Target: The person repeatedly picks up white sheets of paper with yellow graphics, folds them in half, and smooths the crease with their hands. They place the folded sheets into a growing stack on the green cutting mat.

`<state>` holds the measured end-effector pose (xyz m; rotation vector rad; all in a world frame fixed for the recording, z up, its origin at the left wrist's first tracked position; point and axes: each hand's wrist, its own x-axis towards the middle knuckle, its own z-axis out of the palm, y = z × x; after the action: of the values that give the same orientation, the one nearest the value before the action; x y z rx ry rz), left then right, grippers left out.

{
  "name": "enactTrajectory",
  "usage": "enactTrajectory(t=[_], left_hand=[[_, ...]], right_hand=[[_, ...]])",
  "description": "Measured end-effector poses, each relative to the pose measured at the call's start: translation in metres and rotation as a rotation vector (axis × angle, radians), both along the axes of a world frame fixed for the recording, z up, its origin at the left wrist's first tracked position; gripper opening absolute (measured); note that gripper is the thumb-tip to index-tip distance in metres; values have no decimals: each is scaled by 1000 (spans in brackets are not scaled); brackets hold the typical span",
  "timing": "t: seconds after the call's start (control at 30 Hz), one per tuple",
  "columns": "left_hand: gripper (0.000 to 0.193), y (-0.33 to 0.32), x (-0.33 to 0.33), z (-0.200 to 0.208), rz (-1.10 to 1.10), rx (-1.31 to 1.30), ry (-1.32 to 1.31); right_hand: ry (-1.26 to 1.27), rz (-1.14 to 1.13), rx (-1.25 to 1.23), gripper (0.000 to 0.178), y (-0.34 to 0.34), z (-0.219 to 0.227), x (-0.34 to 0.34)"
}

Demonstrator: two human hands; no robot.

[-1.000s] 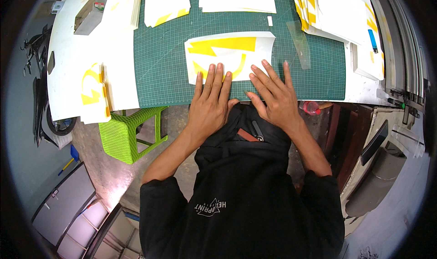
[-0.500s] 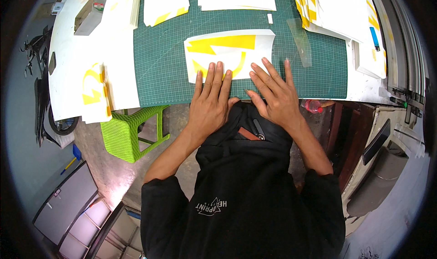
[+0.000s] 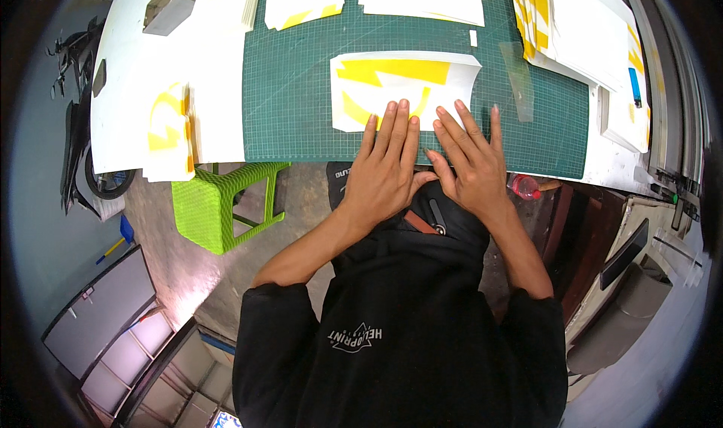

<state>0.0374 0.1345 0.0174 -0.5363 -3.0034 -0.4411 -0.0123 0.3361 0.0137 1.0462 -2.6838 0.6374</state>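
A white sheet printed with yellow shapes (image 3: pixel 392 70) lies on the green cutting mat (image 3: pixel 294 97), its right corners curling slightly. My left hand (image 3: pixel 388 168) lies flat with fingers stretched out, its fingertips on the sheet's near edge. Beside it my right hand (image 3: pixel 474 164) is spread too, with some fingertips on the near right corner of the sheet and the little finger on the mat. Neither hand grips anything. The two thumbs point toward each other at the table's front edge.
Stacks of white and yellow sheets (image 3: pixel 576 33) lie at the far right, with a blue lighter-like object (image 3: pixel 635 87) nearby. More sheets (image 3: pixel 167 130) sit at the left, near a grey box (image 3: pixel 173 8). A clear plastic strip (image 3: pixel 518 82) rests on the mat. A green stool (image 3: pixel 203 213) stands below.
The view has shifted, so the table appears farther right. Both hands stay flat at the sheet's near edge, with little change against it.
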Motion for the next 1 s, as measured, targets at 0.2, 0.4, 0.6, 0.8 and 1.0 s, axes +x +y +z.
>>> enactTrajectory(t=[0.2,0.4,0.6,0.8,1.0], left_hand=[[91,-1,0,-3,-5,-2,1],[91,0,-1,-2,-7,-28,-21],[86,3,-2,5,-1,-13,-70],[89,3,-1,8,10,-29,-88],[88,6,-1,9,6,-14,-62]], right_hand=[[-4,-1,10,45,0,2,0],[-5,-9,-1,44,1,2,0],[-22,-22,-13,42,0,3,0],[-32,-44,50,45,12,7,-1],[-41,-98,36,50,37,10,-5]])
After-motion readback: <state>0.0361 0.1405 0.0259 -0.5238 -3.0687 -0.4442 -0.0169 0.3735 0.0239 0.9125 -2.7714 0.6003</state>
